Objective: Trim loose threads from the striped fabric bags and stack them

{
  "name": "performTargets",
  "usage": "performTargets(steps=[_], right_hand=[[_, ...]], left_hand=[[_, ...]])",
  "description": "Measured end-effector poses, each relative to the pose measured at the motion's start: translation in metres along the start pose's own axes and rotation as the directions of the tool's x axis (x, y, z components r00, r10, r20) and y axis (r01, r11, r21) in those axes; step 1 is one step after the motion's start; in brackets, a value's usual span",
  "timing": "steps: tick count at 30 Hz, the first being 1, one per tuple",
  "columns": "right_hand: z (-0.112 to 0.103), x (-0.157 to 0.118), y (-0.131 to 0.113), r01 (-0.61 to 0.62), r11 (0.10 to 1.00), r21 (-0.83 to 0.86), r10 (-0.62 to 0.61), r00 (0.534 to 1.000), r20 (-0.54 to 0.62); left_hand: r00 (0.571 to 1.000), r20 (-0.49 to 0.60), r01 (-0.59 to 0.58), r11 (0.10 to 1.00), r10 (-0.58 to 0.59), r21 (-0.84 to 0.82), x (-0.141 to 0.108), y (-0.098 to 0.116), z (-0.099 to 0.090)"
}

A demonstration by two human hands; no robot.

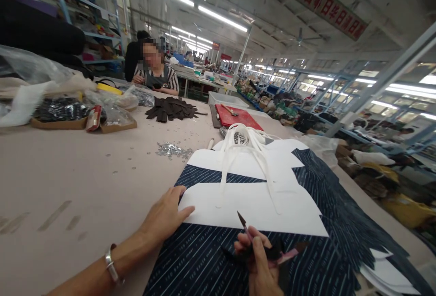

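Note:
My left hand point(166, 214) lies at the left edge of a white cut sheet point(252, 207), thumb on the sheet and fingers stretched along its edge. Beneath the sheet spreads dark blue striped fabric point(194, 259) with printed lettering. My right hand point(260, 259) is closed round a pointed tool point(245, 228) with a dark tip and pinkish shaft. Its exact kind is unclear. Something black and a pinkish strip with a dark end also show at that hand, partly hidden by the fingers. White tapes point(243, 146) trail over the sheets from a looped bundle.
Small metal pieces point(173, 150) lie scattered on the table point(68, 169). Dark fabric strips point(172, 107), a red board point(238, 116) bearing a hammer, and bagged boxes point(61, 114) sit farther back. A co-worker point(158, 76) sits across the table. Layered dark fabric point(344, 205) covers the right side.

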State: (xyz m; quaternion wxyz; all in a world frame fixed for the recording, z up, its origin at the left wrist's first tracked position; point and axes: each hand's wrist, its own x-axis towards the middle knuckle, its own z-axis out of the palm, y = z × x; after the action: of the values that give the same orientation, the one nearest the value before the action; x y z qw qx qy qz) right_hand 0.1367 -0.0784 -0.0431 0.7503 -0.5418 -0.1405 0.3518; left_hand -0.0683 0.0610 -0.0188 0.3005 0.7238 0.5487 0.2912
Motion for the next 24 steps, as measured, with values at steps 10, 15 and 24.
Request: performTargets(steps=[10, 15, 24], right_hand=[[-0.039, 0.030, 0.033, -0.036, 0.999, -0.027, 0.037, 0.998, 0.041], [-0.035, 0.029, 0.030, -0.030, 0.998, -0.046, 0.032, 0.999, 0.028], [-0.028, 0.010, -0.001, 0.030, 0.997, -0.067, -0.026, 0.997, 0.071]], left_hand=[[0.959, 0.110, 0.284, 0.909, -0.263, -0.305, 0.011, 0.014, 0.005], [0.862, 0.401, 0.499, 0.653, -0.310, -0.570, -0.016, 0.031, 0.007], [0.794, 0.484, 0.605, 0.390, -0.369, -0.694, -0.048, 0.025, -0.036]])
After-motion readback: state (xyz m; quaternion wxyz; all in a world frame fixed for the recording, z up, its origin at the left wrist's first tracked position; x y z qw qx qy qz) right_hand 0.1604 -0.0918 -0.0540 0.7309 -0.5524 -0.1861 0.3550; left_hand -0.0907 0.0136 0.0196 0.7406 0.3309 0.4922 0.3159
